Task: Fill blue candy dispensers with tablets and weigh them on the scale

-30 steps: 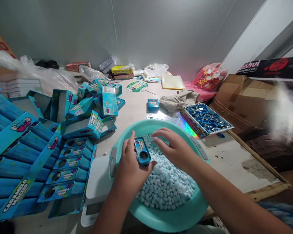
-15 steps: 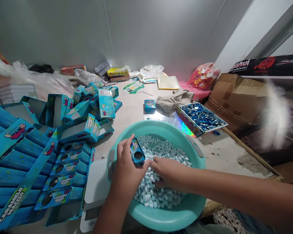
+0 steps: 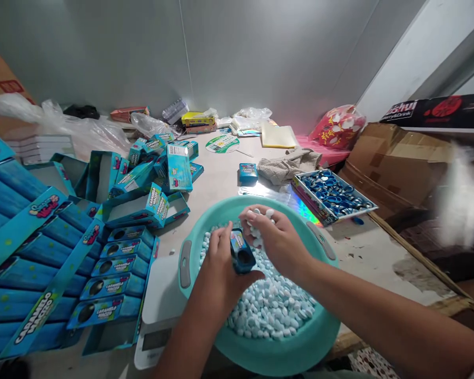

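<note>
A small blue candy box (image 3: pixel 243 251) with a round dark window is gripped in my left hand (image 3: pixel 221 273), tilted over a teal basin (image 3: pixel 276 363). My right hand (image 3: pixel 276 239) is cupped around a handful of white candies (image 3: pixel 256 231), just beside the top of the box. Below both hands, loose pale blue and white candies (image 3: pixel 272 305) cover the basin's bottom. Whether any candies are inside the held box I cannot tell.
Left of the basin stand a white scale (image 3: pixel 160 289) and rows of blue candy boxes (image 3: pixel 114 287). Open blue cartons (image 3: pixel 130 208) lie behind. A tray of blue ring-like pieces (image 3: pixel 334 195), a grey cloth (image 3: pixel 288 166) and another small blue box (image 3: pixel 248 172) sit beyond the basin.
My right hand has come up out of the candies with a handful and moved beside the box. My left hand still holds the box, now slightly further right in view.
</note>
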`<state>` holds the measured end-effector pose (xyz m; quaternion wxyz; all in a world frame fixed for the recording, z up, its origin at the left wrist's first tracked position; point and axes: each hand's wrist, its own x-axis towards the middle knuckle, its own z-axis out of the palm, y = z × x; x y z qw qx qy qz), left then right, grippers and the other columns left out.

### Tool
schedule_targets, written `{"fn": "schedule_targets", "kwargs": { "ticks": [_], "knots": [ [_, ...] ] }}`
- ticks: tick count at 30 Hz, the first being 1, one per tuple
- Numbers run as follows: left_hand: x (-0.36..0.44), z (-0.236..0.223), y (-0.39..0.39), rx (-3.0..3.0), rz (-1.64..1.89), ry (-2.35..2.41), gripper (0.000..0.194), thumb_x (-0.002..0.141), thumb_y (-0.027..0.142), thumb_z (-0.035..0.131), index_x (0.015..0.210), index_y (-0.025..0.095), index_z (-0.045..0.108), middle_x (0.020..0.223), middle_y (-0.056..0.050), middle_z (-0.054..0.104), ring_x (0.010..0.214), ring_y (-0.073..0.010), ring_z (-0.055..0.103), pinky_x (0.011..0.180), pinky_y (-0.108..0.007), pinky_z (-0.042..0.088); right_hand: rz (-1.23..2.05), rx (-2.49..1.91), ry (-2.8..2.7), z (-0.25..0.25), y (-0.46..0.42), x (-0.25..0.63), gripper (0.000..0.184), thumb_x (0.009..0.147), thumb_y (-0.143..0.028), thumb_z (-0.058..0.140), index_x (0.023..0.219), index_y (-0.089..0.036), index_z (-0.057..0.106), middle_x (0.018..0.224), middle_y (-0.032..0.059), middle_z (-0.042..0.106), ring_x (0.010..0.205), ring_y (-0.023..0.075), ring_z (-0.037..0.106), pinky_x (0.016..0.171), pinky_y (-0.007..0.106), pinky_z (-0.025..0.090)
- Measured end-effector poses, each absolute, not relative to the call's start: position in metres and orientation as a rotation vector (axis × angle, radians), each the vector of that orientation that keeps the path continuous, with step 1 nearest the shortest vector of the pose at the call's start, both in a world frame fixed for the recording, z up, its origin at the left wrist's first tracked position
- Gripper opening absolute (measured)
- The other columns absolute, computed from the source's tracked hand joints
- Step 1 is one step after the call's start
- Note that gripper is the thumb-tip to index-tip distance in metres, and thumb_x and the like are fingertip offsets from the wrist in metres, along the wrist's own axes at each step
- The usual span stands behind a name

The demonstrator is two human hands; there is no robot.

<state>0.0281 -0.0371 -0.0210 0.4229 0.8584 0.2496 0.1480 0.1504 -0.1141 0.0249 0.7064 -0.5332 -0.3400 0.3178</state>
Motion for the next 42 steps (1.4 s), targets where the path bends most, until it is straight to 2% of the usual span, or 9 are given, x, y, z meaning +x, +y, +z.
{"fn": "schedule_targets", "kwargs": {
  "ticks": [5,10,13,17,22,29,33,36,42],
  "knots": [
    [0.028,-0.021,-0.038,2.131,0.376,0.52,0.096,0.069,0.036,0.085,0.149,0.032,0.033,0.137,-0.009,0.045,0.124,-0.0314,0.054,0.097,-0.046,0.053,0.709,-1.093,-0.665,0.011,-0.102,0.137,0.02,0.093,-0.031,0.063,0.078,-0.019,0.062,0.07,0.0004,0.057,0.069,0.0177,0.053,0.07,0.029,0.042],
    [0.028,-0.028,-0.036,2.124,0.446,0.44,0.097,0.072,0.037,0.084,0.152,0.032,0.03,0.136,-0.01,0.044,0.127,-0.0315,0.051,0.102,-0.048,0.05,0.741,-0.992,-0.578,0.002,-0.109,0.137,0.01,0.088,-0.026,0.066,0.081,-0.02,0.062,0.077,0.0017,0.062,0.077,0.02,0.057,0.076,0.03,0.044],
    [0.027,-0.033,-0.034,2.111,0.45,0.425,0.087,0.076,0.034,0.081,0.15,0.029,0.035,0.139,-0.011,0.042,0.131,-0.0315,0.048,0.108,-0.049,0.047,0.73,-1.028,-0.59,0.002,-0.11,0.135,0.008,0.086,-0.026,0.067,0.082,-0.02,0.064,0.078,0.0021,0.062,0.079,0.0207,0.057,0.077,0.031,0.044],
    [0.025,-0.029,-0.035,2.115,0.488,0.465,0.079,0.074,0.023,0.08,0.143,0.026,0.041,0.138,-0.01,0.041,0.128,-0.0282,0.051,0.106,-0.045,0.049,0.66,-1.075,-0.668,0.002,-0.11,0.133,0.014,0.089,-0.025,0.065,0.077,-0.018,0.066,0.078,0.003,0.061,0.08,0.0207,0.056,0.079,0.032,0.044],
    [0.023,-0.018,-0.037,2.187,0.638,0.486,0.059,0.071,0.027,0.083,0.122,0.02,0.054,0.131,-0.011,0.047,0.125,-0.0288,0.054,0.102,-0.042,0.052,0.578,-0.977,-0.704,0.008,-0.114,0.13,0.018,0.093,-0.025,0.062,0.077,-0.019,0.068,0.081,0.0021,0.058,0.076,0.0183,0.054,0.074,0.029,0.044],
    [0.023,-0.017,-0.039,2.195,0.67,0.35,0.059,0.069,0.01,0.077,0.123,0.024,0.056,0.131,-0.008,0.047,0.123,-0.0245,0.055,0.103,-0.039,0.051,0.543,-0.957,-0.785,0.012,-0.121,0.129,0.026,0.1,-0.03,0.055,0.088,-0.02,0.075,0.095,0.0083,0.061,0.098,0.028,0.058,0.093,0.042,0.044],
    [0.024,-0.02,-0.039,2.191,0.677,0.401,0.038,0.073,0.014,0.075,0.107,0.023,0.06,0.129,-0.008,0.05,0.118,-0.0244,0.058,0.098,-0.04,0.053,0.588,-0.936,-0.801,0.009,-0.118,0.129,0.036,0.105,-0.037,0.046,0.097,-0.019,0.076,0.104,0.0112,0.062,0.104,0.0307,0.059,0.097,0.047,0.045],
    [0.022,-0.019,-0.041,2.188,0.644,0.423,0.037,0.073,0.018,0.077,0.106,0.023,0.06,0.127,-0.007,0.052,0.115,-0.0246,0.06,0.092,-0.039,0.055,0.615,-0.96,-0.797,0.009,-0.117,0.129,0.039,0.107,-0.04,0.045,0.101,-0.018,0.077,0.106,0.0107,0.06,0.102,0.0293,0.06,0.096,0.046,0.047],
    [0.018,-0.015,-0.042,2.158,0.715,0.382,0.032,0.076,0.026,0.079,0.101,0.025,0.06,0.136,-0.006,0.053,0.126,-0.025,0.055,0.098,-0.037,0.052,0.439,-1.099,-0.945,0.017,-0.127,0.132,0.038,0.109,-0.042,0.041,0.106,-0.025,0.075,0.116,0.0076,0.061,0.115,0.0273,0.055,0.104,0.042,0.043]
  ]
}}
